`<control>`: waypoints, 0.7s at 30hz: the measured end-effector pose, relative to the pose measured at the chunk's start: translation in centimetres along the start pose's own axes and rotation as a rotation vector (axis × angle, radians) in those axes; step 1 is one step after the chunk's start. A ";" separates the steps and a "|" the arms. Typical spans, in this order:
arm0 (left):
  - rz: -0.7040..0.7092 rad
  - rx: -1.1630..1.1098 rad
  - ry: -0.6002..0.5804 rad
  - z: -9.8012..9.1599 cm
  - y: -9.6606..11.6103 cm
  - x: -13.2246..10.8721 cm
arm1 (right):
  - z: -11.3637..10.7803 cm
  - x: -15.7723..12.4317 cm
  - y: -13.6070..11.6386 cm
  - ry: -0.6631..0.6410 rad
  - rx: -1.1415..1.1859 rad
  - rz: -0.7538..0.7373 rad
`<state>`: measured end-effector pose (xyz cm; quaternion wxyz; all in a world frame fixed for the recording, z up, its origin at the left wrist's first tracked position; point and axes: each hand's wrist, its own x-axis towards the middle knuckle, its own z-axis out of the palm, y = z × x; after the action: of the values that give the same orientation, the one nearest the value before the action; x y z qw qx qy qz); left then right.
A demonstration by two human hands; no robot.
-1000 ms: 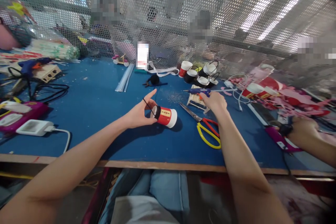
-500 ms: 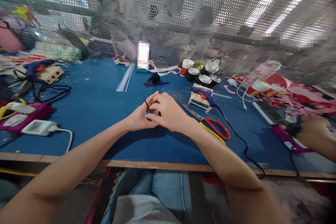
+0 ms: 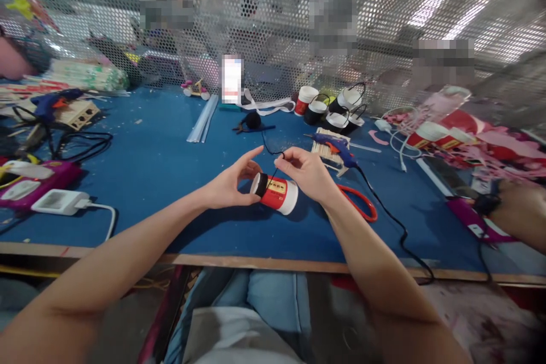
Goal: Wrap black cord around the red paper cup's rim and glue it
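The blue table (image 3: 149, 173) lies under both forearms, and between the hands a cup (image 3: 285, 200) is tipped on its side, white rim to the right (whether it rests on the table, I cannot tell). The left hand (image 3: 234, 185) has thumb and curled fingers closed about its black end, forefinger raised away. The right hand (image 3: 305, 172) pinches a black cord (image 3: 270, 152) between thumb and forefinger, just above the cup. Beside the right forearm shows a red scissor handle (image 3: 375, 214). Beyond, a glue gun (image 3: 331, 141) lies on a slatted rack (image 3: 323, 150). Farther back, the cord reaches a black ball (image 3: 253, 120). Behind stand other cups (image 3: 313, 116), then the mesh (image 3: 275, 28).
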<state>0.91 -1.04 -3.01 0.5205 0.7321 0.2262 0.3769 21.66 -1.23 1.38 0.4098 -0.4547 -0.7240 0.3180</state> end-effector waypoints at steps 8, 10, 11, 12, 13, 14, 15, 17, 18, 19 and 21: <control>0.014 0.035 -0.024 0.0 -0.1 -0.1 | 0.4 -0.1 0.0 0.003 -0.031 -0.037; 0.027 0.050 -0.035 0.0 -0.1 -0.2 | 0.5 0.0 0.1 -0.025 -0.070 -0.015; 0.035 0.056 -0.044 0.0 0.0 -0.3 | 0.5 0.0 0.2 -0.049 -0.092 -0.002; 0.042 0.061 -0.053 0.0 0.0 -0.3 | 0.5 0.0 0.3 -0.075 -0.113 0.007; 0.048 0.066 -0.059 0.0 0.1 -0.4 | 0.6 0.0 0.3 -0.099 -0.136 0.012; 0.054 0.071 -0.065 0.0 0.1 -0.4 | 0.6 0.0 0.3 -0.122 -0.162 0.015; 0.059 0.079 -0.068 0.0 0.1 -0.4 | 0.6 -0.1 0.4 -0.142 -0.190 0.018; 0.069 0.114 -0.076 0.0 0.2 -0.4 | 0.6 -0.1 0.4 -0.193 -0.242 0.030; 0.075 0.140 -0.081 0.0 0.2 -0.5 | 0.6 -0.2 0.4 -0.225 -0.260 0.035; 0.084 0.170 -0.083 0.0 0.2 -0.5 | 0.6 -0.3 0.5 -0.258 -0.273 0.041; 0.099 0.229 -0.085 -0.1 0.2 -0.5 | 0.6 -0.4 0.6 -0.301 -0.284 0.048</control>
<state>0.58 -1.42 -2.92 0.4231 0.8123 0.2092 0.3426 21.49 -1.45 0.50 0.2212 -0.4722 -0.8036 0.2869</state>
